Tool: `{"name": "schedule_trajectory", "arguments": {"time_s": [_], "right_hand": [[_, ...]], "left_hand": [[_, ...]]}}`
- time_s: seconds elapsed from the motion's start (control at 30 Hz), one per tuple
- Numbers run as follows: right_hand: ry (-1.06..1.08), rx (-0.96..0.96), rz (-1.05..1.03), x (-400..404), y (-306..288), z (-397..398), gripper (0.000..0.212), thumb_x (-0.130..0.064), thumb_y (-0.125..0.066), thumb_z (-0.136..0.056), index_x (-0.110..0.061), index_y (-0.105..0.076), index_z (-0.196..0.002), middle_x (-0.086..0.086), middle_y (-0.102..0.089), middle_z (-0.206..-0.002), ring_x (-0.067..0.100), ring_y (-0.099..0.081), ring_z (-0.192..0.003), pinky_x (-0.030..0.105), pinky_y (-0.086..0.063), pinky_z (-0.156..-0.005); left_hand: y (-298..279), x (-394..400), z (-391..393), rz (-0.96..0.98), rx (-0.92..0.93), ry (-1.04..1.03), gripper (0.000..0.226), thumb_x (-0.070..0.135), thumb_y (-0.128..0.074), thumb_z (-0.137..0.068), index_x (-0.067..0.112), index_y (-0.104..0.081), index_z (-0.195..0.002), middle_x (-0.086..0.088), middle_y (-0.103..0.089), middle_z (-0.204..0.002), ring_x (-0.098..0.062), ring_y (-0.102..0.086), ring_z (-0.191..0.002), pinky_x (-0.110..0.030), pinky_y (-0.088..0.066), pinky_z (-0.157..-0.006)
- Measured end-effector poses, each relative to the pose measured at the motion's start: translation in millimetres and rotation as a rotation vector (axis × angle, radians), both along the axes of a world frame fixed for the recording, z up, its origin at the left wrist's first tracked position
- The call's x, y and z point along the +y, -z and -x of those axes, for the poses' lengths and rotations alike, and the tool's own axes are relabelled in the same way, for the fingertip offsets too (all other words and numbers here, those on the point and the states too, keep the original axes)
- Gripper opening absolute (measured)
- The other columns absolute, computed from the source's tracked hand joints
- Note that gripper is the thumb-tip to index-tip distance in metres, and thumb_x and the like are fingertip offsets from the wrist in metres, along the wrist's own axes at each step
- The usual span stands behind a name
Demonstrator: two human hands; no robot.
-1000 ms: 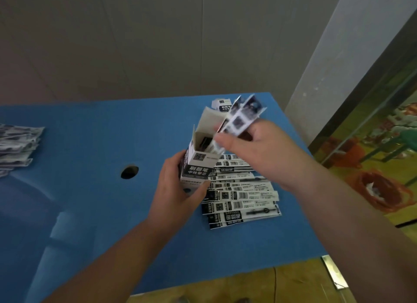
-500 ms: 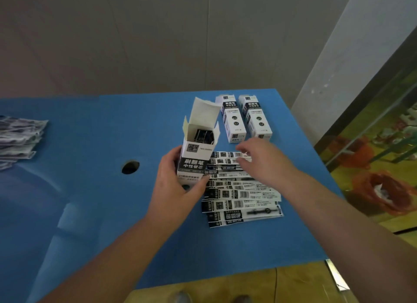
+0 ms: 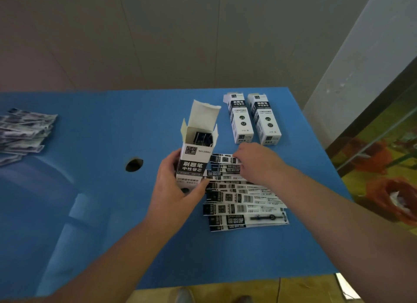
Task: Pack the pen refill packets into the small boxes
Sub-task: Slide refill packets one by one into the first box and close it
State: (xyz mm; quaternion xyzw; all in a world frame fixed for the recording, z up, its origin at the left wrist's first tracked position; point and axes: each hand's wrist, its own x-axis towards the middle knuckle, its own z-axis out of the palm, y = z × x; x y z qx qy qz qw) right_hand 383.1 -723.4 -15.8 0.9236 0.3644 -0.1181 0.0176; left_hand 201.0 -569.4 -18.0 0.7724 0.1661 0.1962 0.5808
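Note:
My left hand [image 3: 178, 190] grips a small white-and-black box [image 3: 195, 158] standing upright on the blue table [image 3: 94, 131], its top flap open and dark packet ends showing inside. To its right lies a fanned row of pen refill packets [image 3: 243, 203], flat on the table. My right hand [image 3: 257, 161] reaches onto the far end of that row, fingertips pinching the topmost packet [image 3: 223, 159]. Two closed boxes [image 3: 240, 120] [image 3: 266, 122] lie side by side just beyond my right hand.
A second heap of refill packets [image 3: 22, 133] lies at the table's left edge. A round hole [image 3: 134, 165] sits in the tabletop left of the held box. The table's right and near edges drop to a yellow floor with orange items [image 3: 397, 203].
My right hand dropped its packets into the open box, then moved down to the row on the table and now pinches the far packet. The left hand keeps holding the box.

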Motion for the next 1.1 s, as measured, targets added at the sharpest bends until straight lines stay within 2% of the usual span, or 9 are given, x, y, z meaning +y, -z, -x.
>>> {"name": "schedule_trajectory", "arguments": {"time_s": [0.1,0.27,0.4,0.53,0.67,0.8,0.9,1.1], "right_hand": [[-0.031,-0.034,0.027,0.3,3.3,1.4,0.025,0.000,-0.054,-0.086,-0.016,-0.066,-0.101,-0.003,-0.050,-0.099,0.020,-0.053,-0.093,0.037,-0.054,-0.076],[-0.046,-0.031,0.035,0.3,2.0,-0.3,0.020,-0.008,-0.056,-0.088,-0.016,-0.067,-0.103,-0.002,-0.049,-0.101,0.020,-0.050,-0.096,0.037,-0.053,-0.079],[-0.060,-0.108,0.022,0.5,4.6,2.8,0.023,0.001,-0.059,-0.087,-0.014,-0.067,-0.102,-0.001,-0.054,-0.101,0.020,-0.053,-0.095,0.031,-0.045,-0.070],[-0.043,-0.141,-0.002,0.4,10.4,3.1,0.021,0.002,-0.062,-0.086,-0.013,-0.066,-0.101,0.001,-0.056,-0.104,0.020,-0.054,-0.095,0.029,-0.040,-0.069],[-0.024,-0.158,-0.025,-1.0,12.5,1.2,0.019,-0.001,-0.061,-0.087,-0.016,-0.066,-0.097,-0.004,-0.046,-0.090,0.016,-0.042,-0.084,0.029,-0.039,-0.066],[-0.040,-0.183,-0.010,-3.4,10.8,2.6,0.016,-0.005,-0.061,-0.089,-0.018,-0.063,-0.099,-0.003,-0.055,-0.096,0.017,-0.054,-0.091,0.029,-0.041,-0.067],[-0.062,-0.178,0.033,-3.3,8.7,5.2,0.029,0.004,-0.061,-0.084,-0.017,-0.058,-0.104,-0.002,-0.058,-0.100,0.018,-0.050,-0.086,0.030,-0.038,-0.066],[-0.104,-0.201,0.183,7.8,-1.9,6.3,0.030,0.008,-0.060,-0.085,-0.013,-0.064,-0.107,0.002,-0.060,-0.108,0.019,-0.060,-0.099,0.031,-0.049,-0.070]], "left_hand": [[0.7,1.3,-0.9,0.001,-0.001,-0.005,0.063,0.014,-0.081,-0.083,0.025,-0.046,-0.135,0.006,-0.060,-0.118,-0.005,-0.065,-0.103,-0.016,-0.054,-0.079],[-0.7,1.5,-2.8,0.019,-0.012,-0.014,0.064,0.009,-0.080,-0.083,0.032,-0.045,-0.131,0.006,-0.060,-0.120,-0.001,-0.064,-0.103,-0.010,-0.051,-0.076],[1.9,3.2,-6.1,0.025,-0.023,-0.019,0.063,0.013,-0.080,-0.083,0.032,-0.046,-0.132,0.004,-0.060,-0.120,-0.004,-0.065,-0.102,-0.013,-0.053,-0.074],[3.2,4.1,-8.4,0.016,-0.028,-0.020,0.063,0.016,-0.081,-0.083,0.039,-0.045,-0.130,0.006,-0.060,-0.119,-0.008,-0.065,-0.102,-0.017,-0.055,-0.072],[6.7,8.1,-8.6,0.022,-0.024,-0.018,0.066,0.018,-0.081,-0.083,0.054,-0.042,-0.123,0.006,-0.060,-0.119,-0.012,-0.066,-0.098,-0.025,-0.057,-0.067],[9.1,11.7,-9.3,0.003,-0.014,-0.022,0.067,0.024,-0.081,-0.083,0.056,-0.041,-0.125,0.006,-0.060,-0.120,-0.015,-0.066,-0.097,-0.032,-0.059,-0.069],[7.7,12.2,-10.0,-0.007,-0.023,-0.025,0.069,0.024,-0.082,-0.082,0.063,-0.039,-0.120,0.008,-0.060,-0.120,-0.013,-0.066,-0.099,-0.033,-0.060,-0.070],[9.0,15.9,-9.6,-0.003,-0.023,-0.018,0.067,0.024,-0.082,-0.082,0.057,-0.042,-0.125,0.007,-0.061,-0.119,-0.017,-0.067,-0.094,-0.042,-0.061,-0.076]]}}
